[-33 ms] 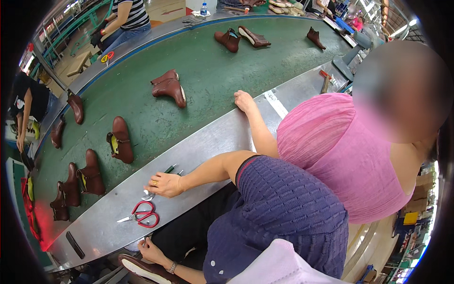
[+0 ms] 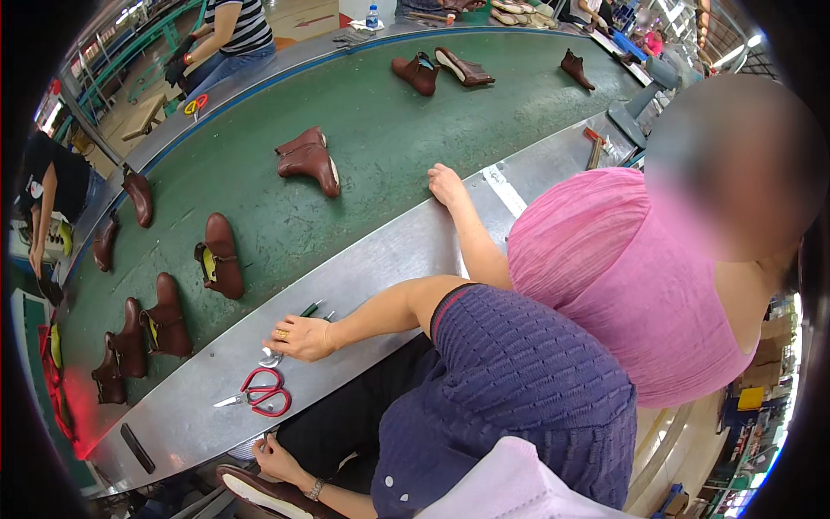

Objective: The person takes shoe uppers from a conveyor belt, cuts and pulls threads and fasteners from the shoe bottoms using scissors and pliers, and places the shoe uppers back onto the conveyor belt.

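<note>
My right hand [image 2: 303,337], with a ring on one finger, lies palm down on the metal bench edge [image 2: 186,415], fingers loosely stretched over a small shiny piece [image 2: 270,358]. Beside it are green-handled tools [image 2: 312,308], partly covered by the hand. Scissors with red handles [image 2: 266,394] lie just below it, blades apart. Lower down, my left hand [image 2: 281,460] is closed in a pinch near a bit of striped cloth [image 2: 246,449]; what it pinches is too small to make out. A brown shoe with a pale sole [image 2: 259,495] rests below my left wrist.
Several brown ankle boots stand or lie on the green conveyor belt [image 2: 372,147], one boot [image 2: 223,257] near my right hand. A co-worker in pink [image 2: 605,259] sits at my right, a hand [image 2: 446,184] on the belt's edge. A dark bar [image 2: 137,448] lies at the bench's left end.
</note>
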`<state>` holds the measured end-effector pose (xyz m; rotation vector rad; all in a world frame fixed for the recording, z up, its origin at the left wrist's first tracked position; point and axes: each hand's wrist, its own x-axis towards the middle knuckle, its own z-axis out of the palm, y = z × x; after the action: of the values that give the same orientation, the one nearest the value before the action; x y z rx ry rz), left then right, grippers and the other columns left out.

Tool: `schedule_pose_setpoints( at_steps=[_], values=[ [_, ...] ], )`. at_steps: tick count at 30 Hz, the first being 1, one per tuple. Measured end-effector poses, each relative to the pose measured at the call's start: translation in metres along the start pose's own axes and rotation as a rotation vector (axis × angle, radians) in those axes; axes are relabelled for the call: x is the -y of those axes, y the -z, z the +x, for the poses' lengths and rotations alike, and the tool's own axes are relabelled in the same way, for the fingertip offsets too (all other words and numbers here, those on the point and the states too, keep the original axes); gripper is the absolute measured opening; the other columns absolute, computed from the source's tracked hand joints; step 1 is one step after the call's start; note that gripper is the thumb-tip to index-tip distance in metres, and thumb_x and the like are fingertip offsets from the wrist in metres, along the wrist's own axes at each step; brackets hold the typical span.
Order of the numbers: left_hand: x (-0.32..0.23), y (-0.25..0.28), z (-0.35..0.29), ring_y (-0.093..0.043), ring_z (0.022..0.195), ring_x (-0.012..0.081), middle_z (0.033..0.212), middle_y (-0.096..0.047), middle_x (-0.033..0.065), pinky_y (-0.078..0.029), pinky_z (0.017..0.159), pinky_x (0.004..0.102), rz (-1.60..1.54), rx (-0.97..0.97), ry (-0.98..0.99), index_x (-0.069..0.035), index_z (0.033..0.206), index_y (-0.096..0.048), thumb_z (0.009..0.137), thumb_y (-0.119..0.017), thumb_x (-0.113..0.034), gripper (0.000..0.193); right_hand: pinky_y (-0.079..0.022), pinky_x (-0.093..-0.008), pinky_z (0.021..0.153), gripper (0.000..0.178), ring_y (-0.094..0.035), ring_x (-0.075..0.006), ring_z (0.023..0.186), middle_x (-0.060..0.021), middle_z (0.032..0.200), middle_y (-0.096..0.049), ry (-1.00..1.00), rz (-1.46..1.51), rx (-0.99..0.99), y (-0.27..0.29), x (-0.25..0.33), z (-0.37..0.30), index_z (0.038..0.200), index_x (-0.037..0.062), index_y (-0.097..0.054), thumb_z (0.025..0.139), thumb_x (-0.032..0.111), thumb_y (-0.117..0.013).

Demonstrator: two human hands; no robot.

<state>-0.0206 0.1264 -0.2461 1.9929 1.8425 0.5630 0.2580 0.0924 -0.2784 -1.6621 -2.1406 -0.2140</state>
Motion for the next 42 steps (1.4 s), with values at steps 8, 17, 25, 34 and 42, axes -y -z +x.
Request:
schedule_pose_setpoints(
  at_steps=[8,17,25,34,42],
  values=[
    [-0.001,0.003,-0.002,-0.061,0.067,0.0293,0.079,-0.065,0.0189,-0.045,0.06,0.0371,-0.014,-0.005,0.011,0.003,0.09,-0.055,0.082,-0.061,-0.021,0.026,-0.038,-0.0341,0.079,0.045,-0.05,-0.0216,0.096,-0.0077,0.103,-0.054,-0.002,-0.015,-0.007,-0.004,0.003,0.001,0.121,0.004,-0.047,0.079,0.02,-0.051],
    [0.002,0.004,-0.001,-0.062,0.066,0.028,0.078,-0.065,0.0189,-0.046,0.06,0.0365,-0.015,-0.008,-0.023,0.004,0.088,-0.055,0.083,-0.06,-0.019,0.023,-0.037,-0.0339,0.08,0.047,-0.049,-0.0213,0.098,-0.008,0.104,-0.054,-0.018,0.005,0.01,-0.008,0.004,0.004,0.122,0.0041,-0.046,0.079,0.022,-0.052],
    [-0.004,0.01,-0.005,-0.064,0.071,0.0265,0.08,-0.066,0.0193,-0.049,0.063,0.034,-0.015,-0.009,-0.011,0.006,0.086,-0.055,0.084,-0.059,-0.014,0.02,-0.036,-0.0333,0.082,0.049,-0.048,-0.0201,0.099,-0.0072,0.105,-0.053,-0.012,0.026,0.022,-0.007,0.005,0.005,0.125,0.0027,-0.045,0.08,0.02,-0.052],
    [0.0,0.01,-0.005,-0.064,0.072,0.0265,0.079,-0.065,0.0188,-0.048,0.064,0.0344,-0.01,-0.006,-0.002,0.006,0.089,-0.055,0.083,-0.06,-0.013,0.021,-0.037,-0.0338,0.079,0.045,-0.049,-0.021,0.097,-0.0073,0.101,-0.054,0.0,-0.003,-0.007,-0.008,0.006,0.006,0.121,0.0043,-0.047,0.08,0.021,-0.051],
    [-0.002,0.006,0.001,-0.064,0.07,0.0296,0.079,-0.065,0.0204,-0.048,0.063,0.0368,-0.078,-0.018,-0.018,0.006,0.087,-0.056,0.081,-0.061,-0.014,0.022,-0.037,-0.0338,0.08,0.047,-0.049,-0.0213,0.097,-0.0075,0.104,-0.053,0.006,0.013,0.046,-0.001,0.003,0.007,0.124,0.003,-0.045,0.081,0.02,-0.05]
  ],
)
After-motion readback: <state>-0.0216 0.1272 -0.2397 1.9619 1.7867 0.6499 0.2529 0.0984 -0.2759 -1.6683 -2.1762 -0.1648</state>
